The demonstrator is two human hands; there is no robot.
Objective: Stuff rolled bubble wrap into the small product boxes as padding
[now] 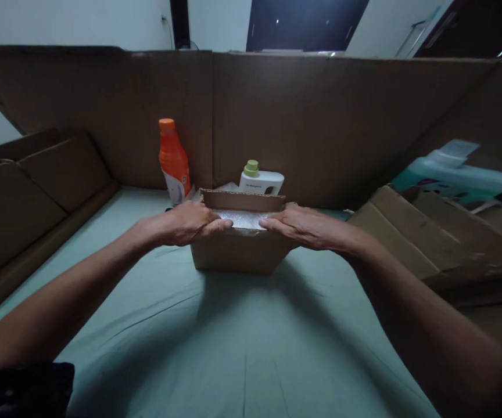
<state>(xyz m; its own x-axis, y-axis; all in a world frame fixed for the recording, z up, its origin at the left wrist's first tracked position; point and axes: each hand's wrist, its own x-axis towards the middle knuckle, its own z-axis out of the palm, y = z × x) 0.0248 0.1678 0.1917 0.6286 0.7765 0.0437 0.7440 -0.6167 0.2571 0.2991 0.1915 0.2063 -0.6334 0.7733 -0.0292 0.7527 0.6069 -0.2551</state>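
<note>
A small open cardboard box [237, 255] stands on a pale green sheet [216, 342]. Something pale and shiny, like bubble wrap [244, 218], lies inside it. My left hand [190, 223] rests palm down on the box's left top edge, fingers reaching over the opening. From the other side, my right hand [305, 226] lies the same way on the right top edge. The box's far flap [242, 201] stands upright behind my fingers.
An orange bottle [174, 162] and a white bottle with a green cap [260, 179] stand just behind the box. Tall cardboard walls [321, 122] ring the sheet. Flattened cardboard [434, 244] lies at right, more cardboard boxes [24, 191] at left.
</note>
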